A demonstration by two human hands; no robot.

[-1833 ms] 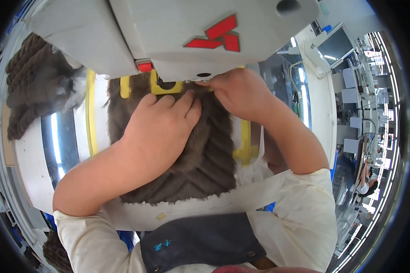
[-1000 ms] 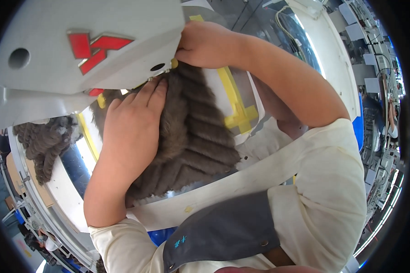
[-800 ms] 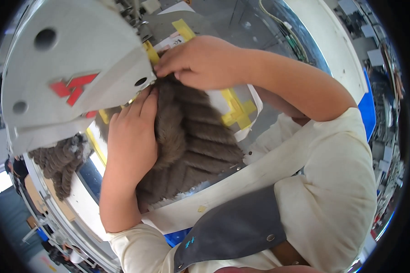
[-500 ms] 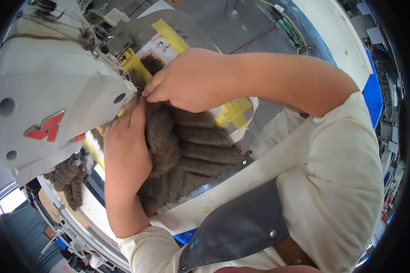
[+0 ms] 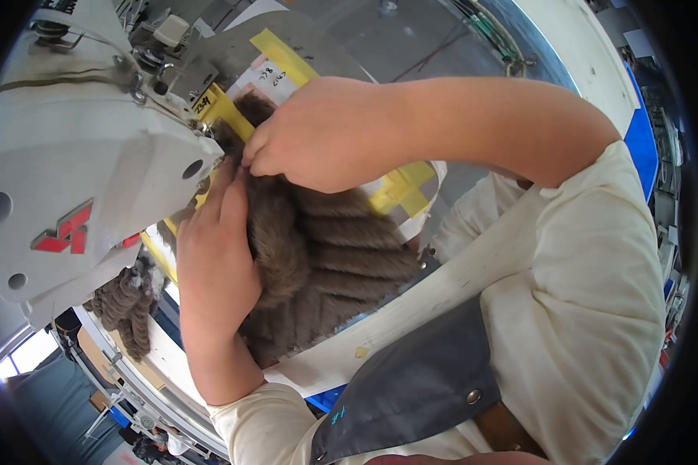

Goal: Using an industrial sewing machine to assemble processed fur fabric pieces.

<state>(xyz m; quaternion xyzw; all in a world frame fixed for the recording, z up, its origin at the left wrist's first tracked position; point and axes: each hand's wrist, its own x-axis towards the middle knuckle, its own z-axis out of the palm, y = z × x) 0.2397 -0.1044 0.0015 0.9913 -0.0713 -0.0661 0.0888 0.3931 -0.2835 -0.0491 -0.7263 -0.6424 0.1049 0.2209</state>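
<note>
A brown fur piece (image 5: 349,232) with ribbed bands lies under both my hands, beside the head of a white sewing machine (image 5: 93,178). My left hand (image 5: 219,248) closes on the fur's left edge, fingers stretched toward the machine's working end; its thumb is hidden. From the right comes my right hand (image 5: 318,136), thumb and forefinger pinching the fur right by the left fingertips. A longer-haired fold of the fur bulges between my hands. The spot where fur and machine meet is mostly covered by fingers and the machine head.
Yellow tape (image 5: 283,58) and a white handwritten label (image 5: 267,81) sit behind my right hand. More curled brown fur (image 5: 132,298) hangs at the machine's left. Cables (image 5: 504,46) run along the table's far right. A dark apron (image 5: 411,387) covers my front.
The view has shifted slightly, so the machine head appears farther left. Both hands keep nearly the same place and grip on the fur.
</note>
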